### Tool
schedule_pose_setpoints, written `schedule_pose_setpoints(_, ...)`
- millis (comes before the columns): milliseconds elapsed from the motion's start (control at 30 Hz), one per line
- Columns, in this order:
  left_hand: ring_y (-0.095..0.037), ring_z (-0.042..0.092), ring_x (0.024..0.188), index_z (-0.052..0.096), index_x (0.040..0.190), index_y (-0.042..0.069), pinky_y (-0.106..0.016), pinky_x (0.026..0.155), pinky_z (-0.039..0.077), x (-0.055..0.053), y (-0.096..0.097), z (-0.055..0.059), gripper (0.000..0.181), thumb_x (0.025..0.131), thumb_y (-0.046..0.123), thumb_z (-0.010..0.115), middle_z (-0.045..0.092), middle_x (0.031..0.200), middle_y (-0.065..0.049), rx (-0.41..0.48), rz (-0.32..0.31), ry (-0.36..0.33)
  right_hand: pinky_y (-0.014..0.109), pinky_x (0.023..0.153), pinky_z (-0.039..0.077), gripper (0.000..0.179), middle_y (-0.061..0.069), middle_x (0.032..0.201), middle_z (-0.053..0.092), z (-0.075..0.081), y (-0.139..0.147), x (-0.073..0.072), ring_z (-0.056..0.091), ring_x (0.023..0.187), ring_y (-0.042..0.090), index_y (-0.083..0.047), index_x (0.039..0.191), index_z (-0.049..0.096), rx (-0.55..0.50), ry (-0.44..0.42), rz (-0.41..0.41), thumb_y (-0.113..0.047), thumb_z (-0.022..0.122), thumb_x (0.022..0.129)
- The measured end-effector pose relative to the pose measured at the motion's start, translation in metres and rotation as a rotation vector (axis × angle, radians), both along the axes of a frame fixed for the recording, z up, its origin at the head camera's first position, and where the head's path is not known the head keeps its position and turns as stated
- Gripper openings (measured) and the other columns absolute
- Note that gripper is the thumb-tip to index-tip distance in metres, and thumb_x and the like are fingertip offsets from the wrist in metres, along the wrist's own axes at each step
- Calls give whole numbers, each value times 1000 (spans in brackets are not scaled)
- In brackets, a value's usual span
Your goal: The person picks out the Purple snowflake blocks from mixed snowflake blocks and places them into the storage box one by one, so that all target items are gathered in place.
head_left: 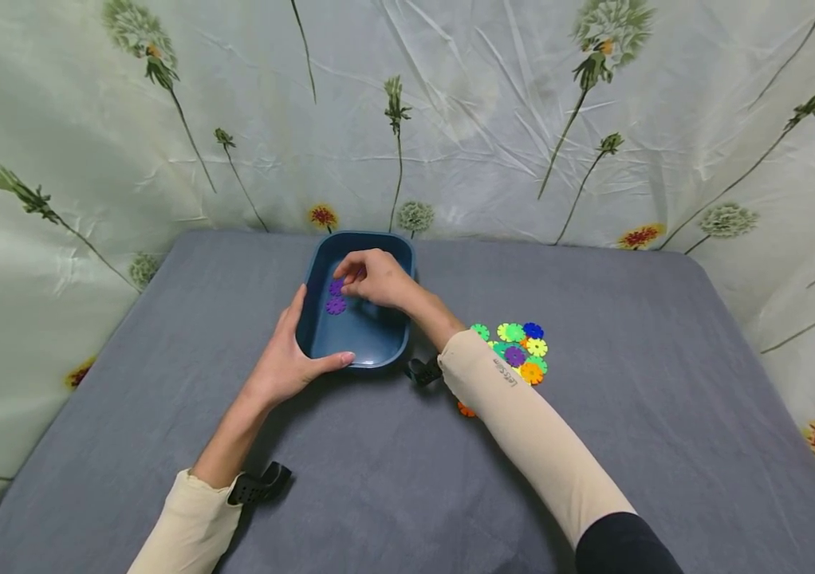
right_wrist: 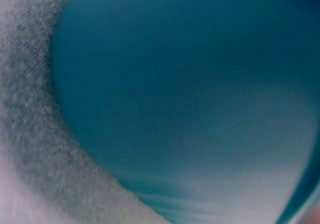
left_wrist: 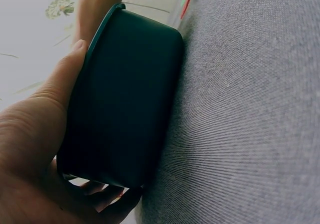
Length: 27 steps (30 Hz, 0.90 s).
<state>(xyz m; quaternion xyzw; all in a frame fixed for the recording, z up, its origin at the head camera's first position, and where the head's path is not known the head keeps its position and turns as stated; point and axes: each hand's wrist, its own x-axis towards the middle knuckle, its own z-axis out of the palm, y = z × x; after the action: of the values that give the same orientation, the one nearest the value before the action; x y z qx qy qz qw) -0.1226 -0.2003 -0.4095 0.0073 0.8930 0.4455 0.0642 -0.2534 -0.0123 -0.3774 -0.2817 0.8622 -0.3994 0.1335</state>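
My left hand [head_left: 288, 359] grips the near left corner of a blue plastic basin [head_left: 377, 351], thumb on the near rim and fingers along the left side. The left wrist view shows the basin's dark outer wall [left_wrist: 122, 96] beside the thumb. Reaching over the right rim, my right hand [head_left: 377, 279] is inside the basin. Its bent thumb and fingers pinch a purple snowflake disc [head_left: 336, 285], partly covered by the fingertips. Another purple disc [head_left: 336, 306] lies just nearer on the basin floor. The right wrist view holds only the blurred basin interior [right_wrist: 175, 84].
A pile of snowflake discs [head_left: 515, 355] in green, yellow, orange, blue and purple lies right of the basin, partly behind my right sleeve [head_left: 522, 422]. An orange disc [head_left: 466, 410] peeks out below the forearm. A flowered curtain [head_left: 494, 119] hangs behind the grey cloth-covered table [head_left: 630, 359].
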Motion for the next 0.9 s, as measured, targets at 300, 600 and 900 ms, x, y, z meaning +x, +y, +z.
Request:
schedule_pose_setpoints(300,-47,20,157,-8,169,28,-72,121,24,3,-1,-2,134,79,51,89,7,175,-20,-5,6,-9,26,77,53,21,10,103,73,2,18,5,67,90,20,-3,117,75,-112,28,-49,-9,73,97)
schedule_pose_setpoints(600,-46,20,158,-9,168,30,-71,122,23,3,-1,-1,134,79,50,89,7,175,-20,-6,6,-11,31,81,54,19,11,102,73,4,44,9,67,92,22,-5,115,75,-211,69,-92,-9,73,97)
schedule_pose_setpoints(900,-46,20,157,-9,168,32,-72,121,24,3,2,3,132,80,49,89,6,175,-19,-5,-1,-8,29,80,54,19,13,103,73,4,63,12,67,89,22,-5,115,75,-302,84,-115,-8,73,97)
